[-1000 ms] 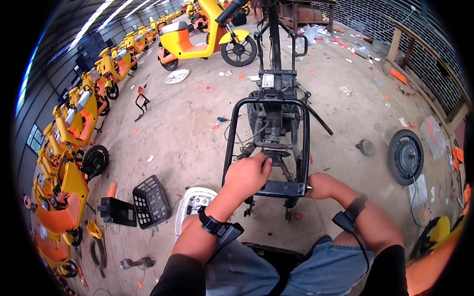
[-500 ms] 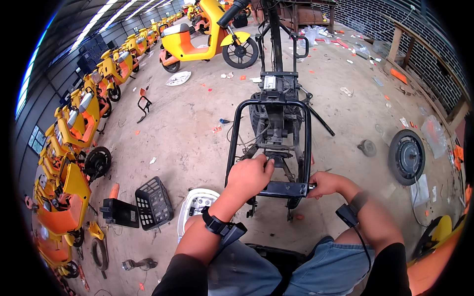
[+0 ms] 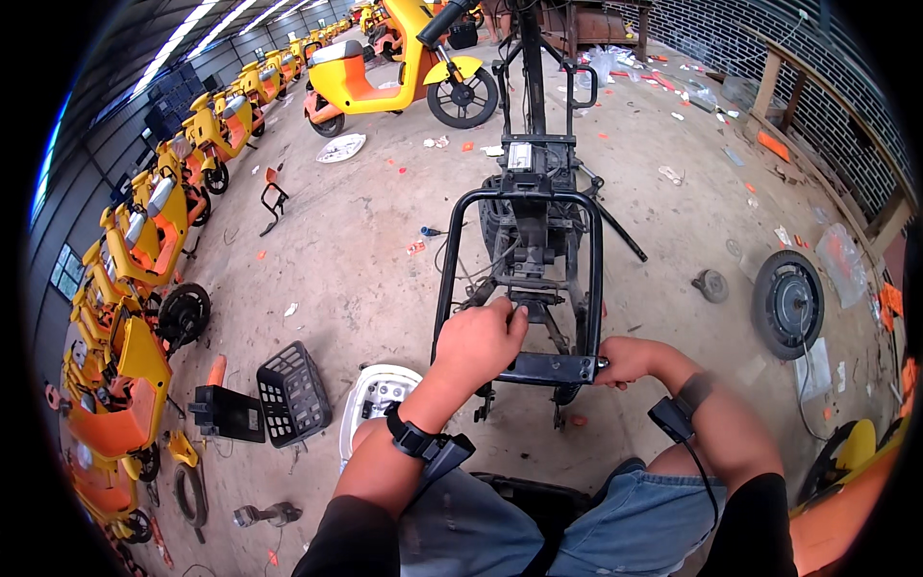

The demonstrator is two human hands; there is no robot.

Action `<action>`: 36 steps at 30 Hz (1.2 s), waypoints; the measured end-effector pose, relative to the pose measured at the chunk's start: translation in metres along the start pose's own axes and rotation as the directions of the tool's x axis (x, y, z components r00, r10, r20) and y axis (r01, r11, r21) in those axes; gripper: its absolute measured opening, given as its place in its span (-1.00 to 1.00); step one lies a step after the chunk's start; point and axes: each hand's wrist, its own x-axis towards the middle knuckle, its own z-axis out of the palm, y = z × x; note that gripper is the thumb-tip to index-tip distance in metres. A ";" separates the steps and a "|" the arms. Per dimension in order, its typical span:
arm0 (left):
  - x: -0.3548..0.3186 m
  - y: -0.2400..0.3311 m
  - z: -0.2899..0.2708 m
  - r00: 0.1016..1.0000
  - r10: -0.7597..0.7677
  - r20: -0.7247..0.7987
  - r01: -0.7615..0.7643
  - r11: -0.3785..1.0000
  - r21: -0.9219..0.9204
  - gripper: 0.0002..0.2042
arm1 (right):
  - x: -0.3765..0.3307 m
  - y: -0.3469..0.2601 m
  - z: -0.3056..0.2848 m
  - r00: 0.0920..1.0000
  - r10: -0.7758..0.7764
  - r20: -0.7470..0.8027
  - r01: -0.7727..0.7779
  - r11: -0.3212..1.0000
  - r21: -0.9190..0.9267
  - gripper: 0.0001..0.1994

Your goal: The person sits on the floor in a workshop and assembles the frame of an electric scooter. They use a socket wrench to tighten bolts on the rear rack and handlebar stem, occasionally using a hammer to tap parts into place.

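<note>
Blk scooter frame (image 3: 534, 223) on floor at 12 o'c of the person, long axis 12–6, near end by the knees. Key bit: its cross plate (image 3: 543, 367), long axis approx 9–3. Plate's R end, w/ small silvery fitting (image 3: 603, 363), is at 9 o'c of R grip (image 3: 625, 361), right up against it; R grip is the nearer one. Fingers curled in, but can't tell if clamped on the fitting.

L grip (image 3: 476, 338) over L side of the hoop (image 3: 596, 279), plate at its 4 o'c. Fingers bent, undersides hidden: clamped or just resting, can't tell.

In the way: hoop's R rail stands btwn the hands; L hand hides part of the plate.

Around: white tray (image 3: 350, 409) at 8 o'c of L hand, blk crate (image 3: 312, 387) past it; blue plug (image 3: 428, 232) approx 11. Loose wheel (image 3: 796, 306) at 2 o'c of R hand, well apart. Yellow scooter (image 3: 363, 94) far off, 11 o'c.
</note>
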 end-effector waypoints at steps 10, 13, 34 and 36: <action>-0.001 -0.001 0.000 1.000 0.003 0.013 -0.003 1.000 0.000 -0.65 | 0.003 0.006 -0.001 0.998 -0.063 0.011 0.062 0.997 0.049 -0.63; -0.001 -0.001 0.000 1.000 0.004 0.016 -0.004 1.000 -0.001 -0.65 | 0.004 0.011 -0.001 0.998 -0.036 0.056 0.031 0.995 0.095 -0.62; -0.001 -0.001 -0.001 0.999 0.000 0.046 0.000 1.000 0.004 -0.66 | -0.010 0.008 -0.008 0.996 0.024 0.084 -0.032 0.995 0.096 -0.70; -0.001 -0.002 0.000 0.999 0.004 0.045 -0.004 1.000 0.004 -0.65 | -0.010 0.008 -0.007 0.998 -0.015 0.061 0.009 0.996 0.087 -0.71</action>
